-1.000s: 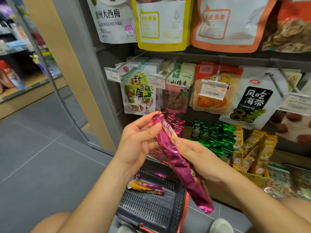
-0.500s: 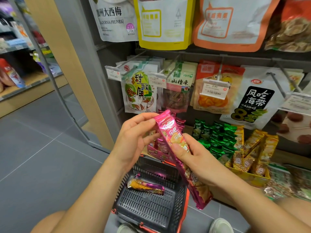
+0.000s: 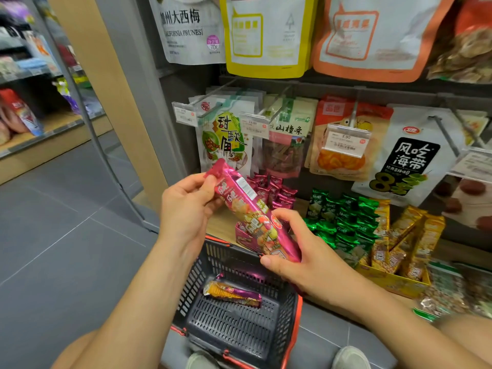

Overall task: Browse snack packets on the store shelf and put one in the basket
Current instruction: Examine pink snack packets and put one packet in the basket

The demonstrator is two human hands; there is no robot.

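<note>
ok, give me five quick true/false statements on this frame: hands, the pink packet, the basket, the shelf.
1. Both hands hold the pink packet. True: the left hand pinches its upper end, the right hand its lower end.
2. The basket holds nothing. False: one orange and purple packet lies on its floor.
3. The pink packet is already resting in the basket. False: it is held in the air above it.
4. Green packets stand on the shelf to the right of the hands. True.
5. The pegs above the hands are bare. False: bags hang there, such as the tamarind bag.
</note>
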